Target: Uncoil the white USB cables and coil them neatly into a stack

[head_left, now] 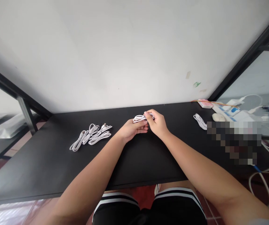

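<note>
A coiled white cable (138, 118) is held between my two hands above the middle of the black table (146, 159). My left hand (132, 129) grips the coil from below and the left, its thumb lying along the loops. From the right, my right hand (156, 122) pinches the coil with thumb and fingers, hiding part of it. To the left on the table lie several bundled white cables (91, 134) close together; a USB plug shows on one. Another bundled white cable (200, 121) rests on the right side, apart from my hands.
At the right stand a white power strip (223, 111) with plugs, a white mouse (218, 117) and a small pink-and-white box (205, 103). A blurred patch covers things there. Loose cords (263, 178) hang past the right edge. Behind the table rises a white wall (115, 56); black metal posts flank it.
</note>
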